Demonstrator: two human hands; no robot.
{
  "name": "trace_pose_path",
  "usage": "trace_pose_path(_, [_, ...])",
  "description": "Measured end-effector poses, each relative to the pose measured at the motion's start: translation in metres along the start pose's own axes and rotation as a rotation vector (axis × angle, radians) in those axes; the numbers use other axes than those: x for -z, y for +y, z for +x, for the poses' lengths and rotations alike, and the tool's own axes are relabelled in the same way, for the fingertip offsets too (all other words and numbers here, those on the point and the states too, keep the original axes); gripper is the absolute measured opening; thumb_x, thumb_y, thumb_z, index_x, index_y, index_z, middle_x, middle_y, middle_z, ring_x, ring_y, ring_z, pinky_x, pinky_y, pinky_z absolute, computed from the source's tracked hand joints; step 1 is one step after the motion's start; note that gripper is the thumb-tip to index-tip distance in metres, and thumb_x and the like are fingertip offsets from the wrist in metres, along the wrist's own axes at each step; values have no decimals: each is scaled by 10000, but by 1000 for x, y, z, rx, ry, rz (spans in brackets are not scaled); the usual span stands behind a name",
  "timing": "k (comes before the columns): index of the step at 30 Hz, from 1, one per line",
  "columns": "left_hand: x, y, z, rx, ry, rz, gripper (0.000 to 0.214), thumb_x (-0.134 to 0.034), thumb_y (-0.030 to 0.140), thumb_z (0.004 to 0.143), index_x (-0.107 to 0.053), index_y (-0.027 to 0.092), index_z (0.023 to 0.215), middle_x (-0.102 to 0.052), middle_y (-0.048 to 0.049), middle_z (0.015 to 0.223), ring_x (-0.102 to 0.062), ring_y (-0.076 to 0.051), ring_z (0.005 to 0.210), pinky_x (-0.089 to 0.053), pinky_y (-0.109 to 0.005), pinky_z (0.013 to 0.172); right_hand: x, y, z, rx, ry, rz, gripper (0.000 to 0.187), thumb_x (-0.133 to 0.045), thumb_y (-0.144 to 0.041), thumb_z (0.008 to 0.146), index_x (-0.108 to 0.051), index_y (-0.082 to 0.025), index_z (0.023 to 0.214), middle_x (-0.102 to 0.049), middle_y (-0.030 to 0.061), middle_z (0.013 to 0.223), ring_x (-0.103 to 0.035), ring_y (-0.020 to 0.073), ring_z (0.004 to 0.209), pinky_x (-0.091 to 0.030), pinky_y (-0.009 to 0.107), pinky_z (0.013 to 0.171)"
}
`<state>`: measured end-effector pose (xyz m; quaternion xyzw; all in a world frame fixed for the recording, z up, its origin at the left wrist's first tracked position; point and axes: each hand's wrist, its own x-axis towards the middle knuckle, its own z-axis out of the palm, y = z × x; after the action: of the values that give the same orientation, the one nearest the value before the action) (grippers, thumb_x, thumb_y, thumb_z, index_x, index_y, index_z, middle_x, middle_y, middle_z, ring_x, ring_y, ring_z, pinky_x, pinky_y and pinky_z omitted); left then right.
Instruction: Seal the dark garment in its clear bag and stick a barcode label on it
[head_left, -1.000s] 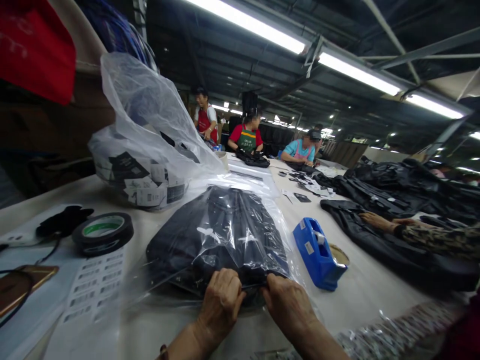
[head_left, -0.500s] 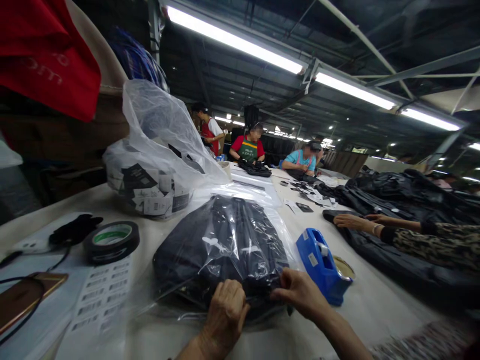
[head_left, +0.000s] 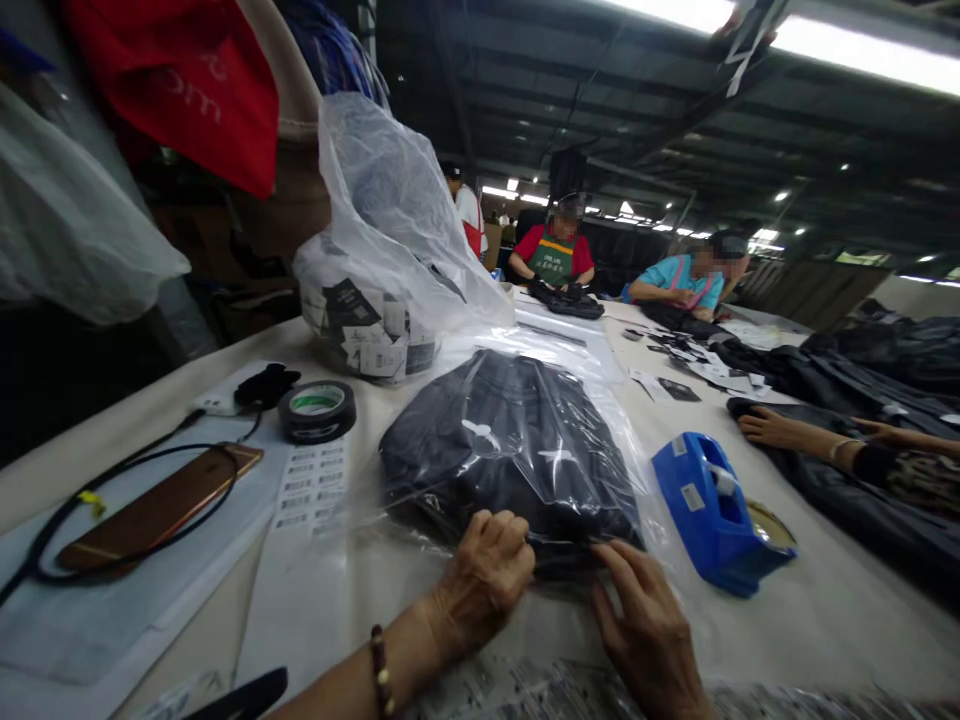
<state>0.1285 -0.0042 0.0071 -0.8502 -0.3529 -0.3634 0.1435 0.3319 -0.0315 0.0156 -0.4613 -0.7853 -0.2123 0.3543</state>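
A black item, perhaps a folded bag, lies inside a clear plastic bag on the table in front of me. My left hand, with a bead bracelet at its wrist, is curled closed on the near edge of the plastic. At the near right corner, my right hand rests its stretched fingertips on the plastic, thumb spread away. To the right of it stands a blue tape dispenser.
At left lie a black tape roll, barcode label sheets, and a phone with a cable. A translucent sack of tags stands behind. At right, a co-worker's hand rests on black goods; other people work at the far side.
My view has turned left, so the table's things appear farther right. The right hand's fingers have gone from a pinch to stretched out; the left stays closed at the plastic's near edge.
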Motion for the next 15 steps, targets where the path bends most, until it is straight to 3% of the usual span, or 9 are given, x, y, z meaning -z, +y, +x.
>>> trace_pose_path(6, [40, -38, -37, -5, -142, 177, 87, -570, 145, 741, -501, 179, 700, -589, -38, 857, -507, -197, 857, -375, -343, 755, -7, 6, -4, -1, 10, 23, 179, -469, -199, 897, -570, -111, 1016, -563, 109, 973, -539, 201, 910, -474, 317, 782])
trace_pose_path(12, [70, -80, -59, -39, -149, 406, 206, -418, 35, 809, -568, 164, 752, -632, -68, 928, -536, -200, 914, -399, -348, 784, -6, 8, -4, 18, 8, 38, 177, -479, -204, 895, -573, -109, 1012, -566, 109, 967, -545, 200, 888, -466, 327, 779])
trace_pose_path(15, [82, -94, -63, -102, -162, 372, 200, -429, 39, 829, -560, 158, 737, -646, -55, 910, -549, -182, 907, -409, -342, 793, -9, 11, -6, 34, 12, 37, 173, -495, -201, 887, -574, -113, 1013, -568, 107, 957, -546, 202, 877, -466, 327, 771])
